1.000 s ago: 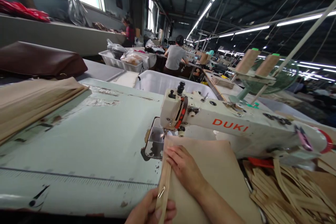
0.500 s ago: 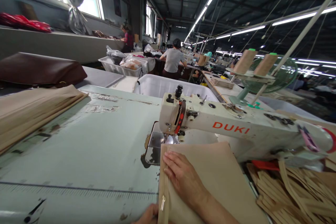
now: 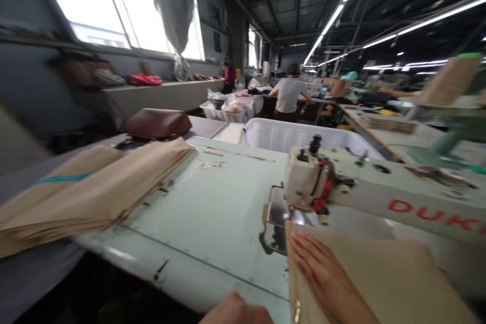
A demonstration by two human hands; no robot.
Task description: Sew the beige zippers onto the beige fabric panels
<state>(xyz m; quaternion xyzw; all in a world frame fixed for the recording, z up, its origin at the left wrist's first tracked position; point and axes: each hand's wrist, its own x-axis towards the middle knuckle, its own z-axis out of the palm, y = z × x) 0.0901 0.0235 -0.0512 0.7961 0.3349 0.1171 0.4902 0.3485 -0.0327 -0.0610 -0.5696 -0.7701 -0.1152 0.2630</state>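
My right hand (image 3: 322,276) lies flat, fingers stretched out, on a tan fabric panel (image 3: 383,273) in front of the cream sewing machine (image 3: 304,182). The fingertips rest near the panel's left edge, just short of the presser foot and metal needle plate (image 3: 275,220). A strip with a small metal zipper pull (image 3: 296,310) runs down that edge. Only the back of my left hand (image 3: 235,311) shows at the bottom of the frame, close to the strip's lower end. Its fingers are hidden.
A stack of tan fabric pieces (image 3: 94,192) lies on the left of the pale green table (image 3: 212,202). A brown bag (image 3: 157,122) sits behind it. A white bin (image 3: 288,134) stands beyond the machine. A person in a grey shirt (image 3: 288,96) works farther back.
The view has swung left and blurred, so the machine and panel sit further right. My right hand stays flat on the panel. My left hand has dropped mostly out of frame.
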